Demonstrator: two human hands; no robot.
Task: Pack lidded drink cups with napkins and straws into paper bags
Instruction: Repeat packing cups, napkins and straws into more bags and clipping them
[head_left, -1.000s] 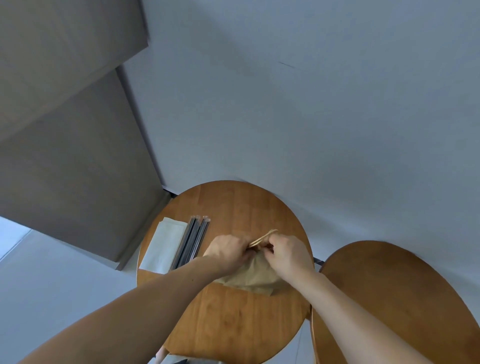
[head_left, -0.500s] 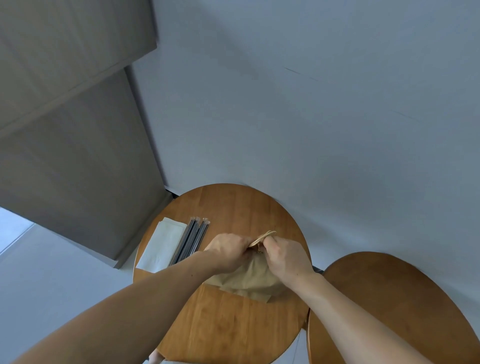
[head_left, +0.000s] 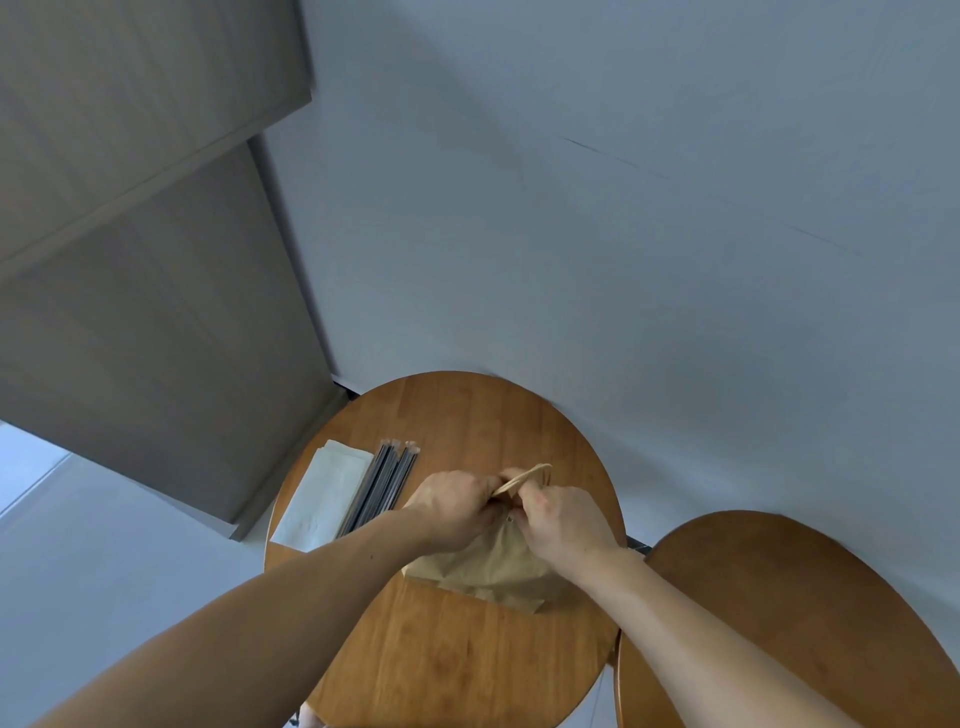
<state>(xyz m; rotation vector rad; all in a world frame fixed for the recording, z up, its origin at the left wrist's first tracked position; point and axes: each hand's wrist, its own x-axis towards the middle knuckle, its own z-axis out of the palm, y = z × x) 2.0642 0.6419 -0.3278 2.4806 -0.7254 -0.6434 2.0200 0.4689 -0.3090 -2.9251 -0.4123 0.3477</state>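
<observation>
A brown paper bag (head_left: 483, 574) lies on a round wooden table (head_left: 457, 660). My left hand (head_left: 457, 506) and my right hand (head_left: 563, 522) both grip its top edge, close together, with the twisted paper handle (head_left: 524, 477) sticking up between them. The bag's mouth is hidden by my fingers. To the left lie several wrapped dark straws (head_left: 384, 486) beside a stack of white napkins (head_left: 324, 496). No drink cup is in view.
A second round wooden table (head_left: 810, 613) stands close on the right. A white wall (head_left: 623, 234) rises right behind both tables. A grey-brown cabinet (head_left: 145, 312) stands at the left.
Both hands have stayed on the bag's top, working at it. The view has shifted slightly; the bag has hardly moved.
</observation>
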